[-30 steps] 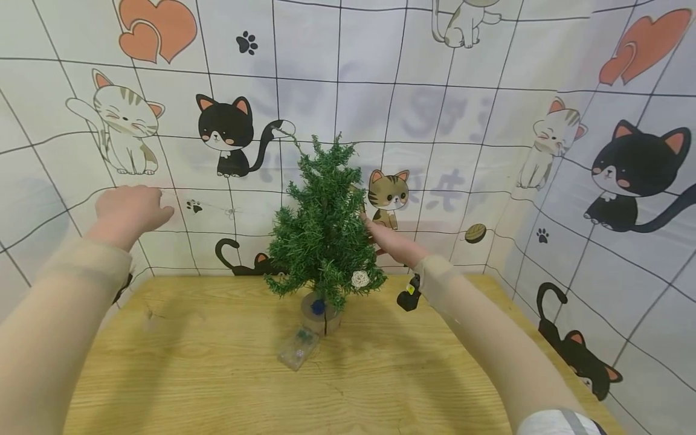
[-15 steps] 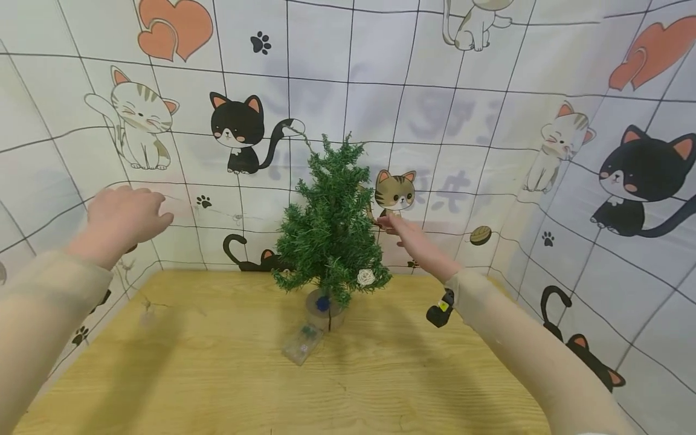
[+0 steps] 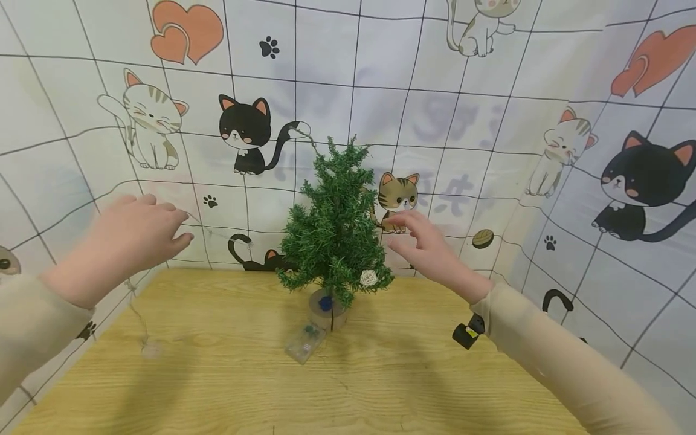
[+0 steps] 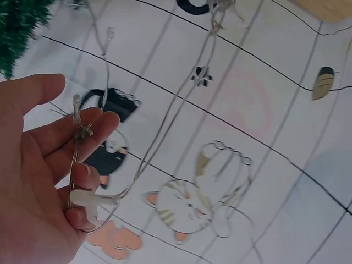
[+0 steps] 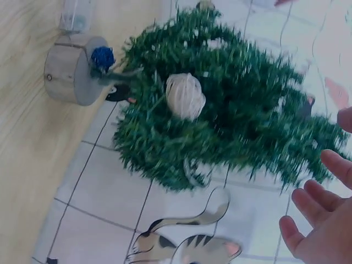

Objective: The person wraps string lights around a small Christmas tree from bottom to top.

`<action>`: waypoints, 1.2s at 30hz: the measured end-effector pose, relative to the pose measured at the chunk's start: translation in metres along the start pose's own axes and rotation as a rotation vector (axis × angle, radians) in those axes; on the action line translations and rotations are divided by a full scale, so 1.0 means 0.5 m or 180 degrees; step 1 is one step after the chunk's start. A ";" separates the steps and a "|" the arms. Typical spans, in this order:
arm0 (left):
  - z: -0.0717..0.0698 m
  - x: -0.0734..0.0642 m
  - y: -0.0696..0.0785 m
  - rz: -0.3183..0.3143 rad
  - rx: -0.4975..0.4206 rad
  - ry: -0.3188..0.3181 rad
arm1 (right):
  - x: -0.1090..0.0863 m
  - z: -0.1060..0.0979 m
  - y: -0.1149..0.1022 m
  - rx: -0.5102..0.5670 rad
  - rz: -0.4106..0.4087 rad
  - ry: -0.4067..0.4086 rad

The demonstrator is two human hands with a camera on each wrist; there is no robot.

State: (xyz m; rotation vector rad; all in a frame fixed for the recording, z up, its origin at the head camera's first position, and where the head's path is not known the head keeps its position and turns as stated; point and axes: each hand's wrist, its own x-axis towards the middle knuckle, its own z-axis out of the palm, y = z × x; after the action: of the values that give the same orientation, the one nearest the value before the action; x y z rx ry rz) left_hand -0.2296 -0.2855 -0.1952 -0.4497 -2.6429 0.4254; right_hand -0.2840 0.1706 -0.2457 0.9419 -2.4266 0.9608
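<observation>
My left hand [image 3: 122,244] is raised left of the small green artificial Christmas tree [image 3: 331,229]. In the left wrist view its curled fingers hold a thin wire of string lights; a tiny clear bulb [image 4: 76,107] stands by the fingertips, and a whitish plastic piece [image 4: 91,199] lies against the lower fingers. Wire also dangles below this hand toward the table. My right hand [image 3: 432,248] is at the tree's right side, fingers relaxed, apart and holding nothing. A white woven ball [image 5: 185,97] sits in the lower right branches.
The tree rises from a round wooden base [image 3: 339,314] with a blue ball [image 3: 325,302] on it. A clear plastic case [image 3: 304,345] lies in front on the wooden table [image 3: 228,386]. Cat-printed cloth [image 3: 321,48] encloses the back and sides. A black device [image 3: 469,333] hangs under my right wrist.
My right hand has drawn back from the tree's branches toward the right, its fingers spreading. The left hand has come lower and closer to me. The head view has shifted slightly left.
</observation>
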 end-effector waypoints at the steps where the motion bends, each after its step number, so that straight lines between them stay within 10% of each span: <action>1: -0.005 -0.004 0.011 0.0059 0.0029 0.0062 | -0.002 0.003 -0.007 -0.0038 -0.0072 -0.0022; 10: -0.047 -0.036 0.105 0.0551 0.0115 0.0666 | -0.008 0.037 -0.057 -0.0121 -0.0537 -0.0223; 21: -0.099 -0.054 0.194 0.0844 0.0124 0.0901 | 0.019 0.090 -0.126 0.0221 -0.0758 -0.0464; 36: -0.079 -0.063 0.290 0.1376 0.0107 0.1408 | 0.040 0.179 -0.191 0.0639 -0.1020 -0.1183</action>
State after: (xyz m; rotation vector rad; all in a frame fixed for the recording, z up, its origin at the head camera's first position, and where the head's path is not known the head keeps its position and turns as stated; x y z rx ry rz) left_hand -0.1493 -0.1575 -0.2243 -0.9872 -2.1029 0.4380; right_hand -0.2392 0.0463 -0.2536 1.6522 -2.3813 0.9923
